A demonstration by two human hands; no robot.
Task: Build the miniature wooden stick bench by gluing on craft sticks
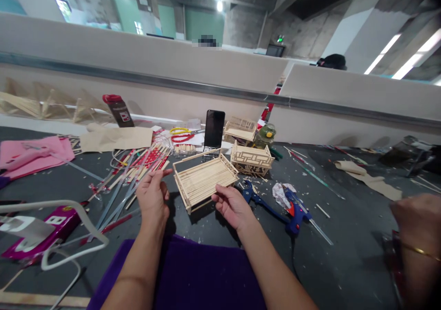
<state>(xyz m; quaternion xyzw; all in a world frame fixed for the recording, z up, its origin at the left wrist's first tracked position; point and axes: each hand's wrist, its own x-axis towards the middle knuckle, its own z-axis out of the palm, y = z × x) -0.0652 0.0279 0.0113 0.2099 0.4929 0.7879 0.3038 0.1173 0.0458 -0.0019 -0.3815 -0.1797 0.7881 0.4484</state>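
Note:
A small tray-like frame of thin wooden sticks, with a slatted floor and low railings, is in the middle before me. My right hand is closed at its front edge, with the thumb above the rim and the fingers curled below. To the left of the frame is my left hand, its thumb and fingers pinched together. A reddish tip shows beyond those fingers, but I cannot tell whether it belongs to something held. Behind the frame, a dark phone stands upright.
Red-tipped sticks lie left; small stick-built models stand behind right. A blue glue gun and blue pliers lie right. A pink glue gun and power strip are left. Another person's hand is at far right.

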